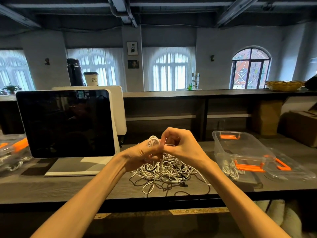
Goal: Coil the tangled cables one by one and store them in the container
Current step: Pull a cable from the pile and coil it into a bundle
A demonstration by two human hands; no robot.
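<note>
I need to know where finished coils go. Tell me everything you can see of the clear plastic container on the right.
The clear plastic rectangular container stands upright and open on the dark wooden table, right of the tangled cable pile. Orange latch handles sit at both short ends. A few white coiled cables lie inside its near end. Neither hand touches it.

Two hands (142, 152) (180, 145), one container (240, 148), one monitor (66, 122), one cup (91, 79).

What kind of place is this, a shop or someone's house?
Probably a cafe or shop counter, not a house. A checkout-style screen stands on the counter, a takeaway coffee cup sits on the ledge above, and the big room behind has tall arched windows.
</note>
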